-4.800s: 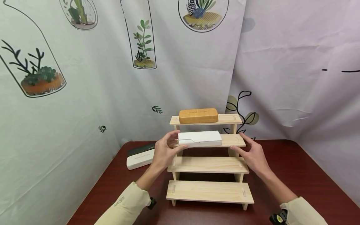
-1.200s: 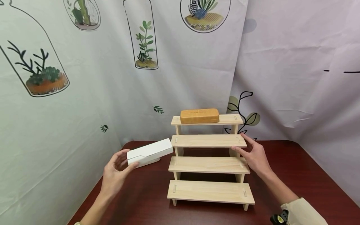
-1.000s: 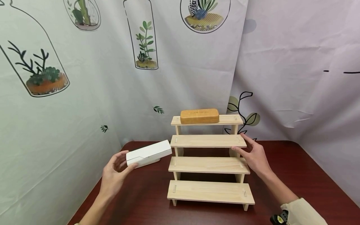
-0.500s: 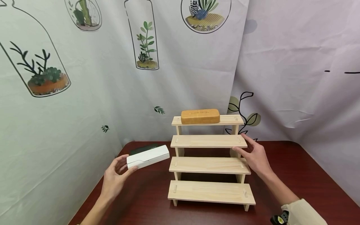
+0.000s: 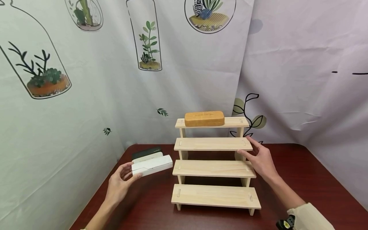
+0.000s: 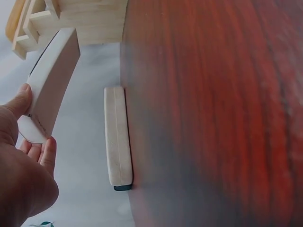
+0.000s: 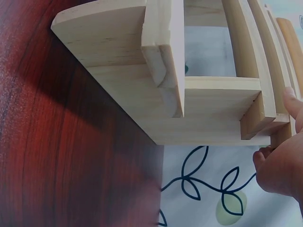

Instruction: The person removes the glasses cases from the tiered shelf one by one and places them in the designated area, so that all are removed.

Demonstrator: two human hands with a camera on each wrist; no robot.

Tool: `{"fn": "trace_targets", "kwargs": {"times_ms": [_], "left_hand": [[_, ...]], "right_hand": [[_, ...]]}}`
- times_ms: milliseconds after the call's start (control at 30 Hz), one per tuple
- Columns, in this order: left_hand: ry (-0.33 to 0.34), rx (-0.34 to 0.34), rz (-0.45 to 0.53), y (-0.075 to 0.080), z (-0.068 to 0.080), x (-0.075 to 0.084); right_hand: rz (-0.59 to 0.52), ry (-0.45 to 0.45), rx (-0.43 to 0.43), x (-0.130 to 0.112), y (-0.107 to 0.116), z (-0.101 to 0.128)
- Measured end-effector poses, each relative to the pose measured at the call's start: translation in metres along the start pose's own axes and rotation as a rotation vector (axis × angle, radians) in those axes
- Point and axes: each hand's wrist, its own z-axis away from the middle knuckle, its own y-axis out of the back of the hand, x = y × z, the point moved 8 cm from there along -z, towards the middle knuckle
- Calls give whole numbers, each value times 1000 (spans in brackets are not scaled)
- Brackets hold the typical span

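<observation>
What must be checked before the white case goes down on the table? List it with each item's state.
1. Left hand has a grip on the white rectangular case: ok.
2. Case off the dark red wooden table: cannot tell.
3. Cream case stacked on a dark case lies close behind: not ok, crowded.
4. Right hand touches the pale wooden stepped shelf: ok.
5. Tan case sits on the top step: ok.
</observation>
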Motion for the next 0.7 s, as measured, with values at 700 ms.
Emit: {"fn": "trace_targets", "kwargs": {"times_ms": [700], "left_hand": [[90, -61, -104, -5, -7, -23]], "right_hand": [[-9, 15, 5, 2, -1, 0]]}}
